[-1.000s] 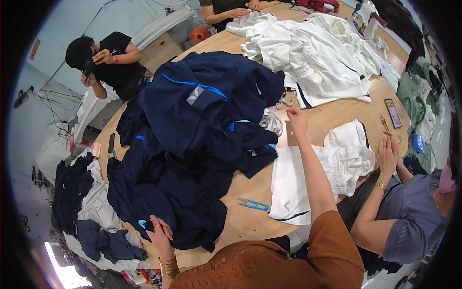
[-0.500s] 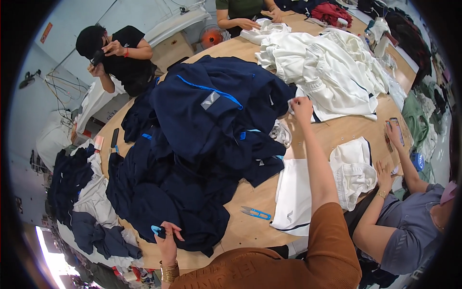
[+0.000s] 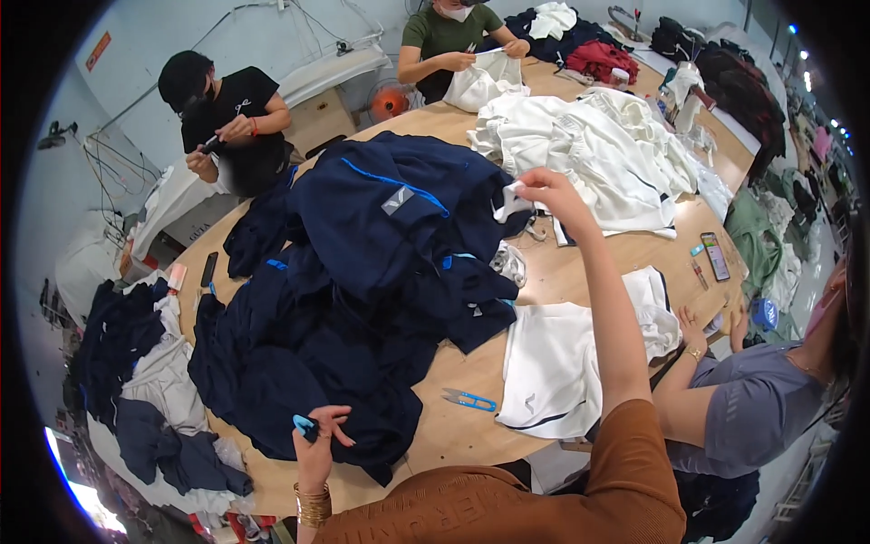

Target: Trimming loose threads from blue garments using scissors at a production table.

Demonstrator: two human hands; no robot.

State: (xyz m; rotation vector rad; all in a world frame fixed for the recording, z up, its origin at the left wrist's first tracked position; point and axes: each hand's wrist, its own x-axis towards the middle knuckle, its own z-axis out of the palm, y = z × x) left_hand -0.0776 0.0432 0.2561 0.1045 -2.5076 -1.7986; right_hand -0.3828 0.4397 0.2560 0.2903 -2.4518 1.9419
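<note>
My left hand (image 3: 317,446) is at the near edge of the navy garments, with a small blue-and-dark thing (image 3: 305,425) gripped by the thumb while the other fingers stick out. Its kind is not clear. My right arm reaches across the table, and my right hand (image 3: 555,195) pinches a small white piece of cloth (image 3: 510,205) above the table, beside the navy pile. A large heap of navy garments (image 3: 362,263) with bright blue trim fills the middle. Below my right forearm lie white shorts (image 3: 548,363). Blue-handled thread snips (image 3: 470,400) rest on the wood.
White garments (image 3: 589,150) are heaped at the far right. A phone (image 3: 715,257) lies near a person in grey (image 3: 734,390) at right. Across the table, a person in green (image 3: 450,45) holds white cloth; another in black (image 3: 227,118) stands at far left. Clothes (image 3: 168,381) pile up at left.
My right hand has come up slightly with the white cloth showing more. The person in green has lifted a white garment. The person at right has let go of the phone. The view has shifted.
</note>
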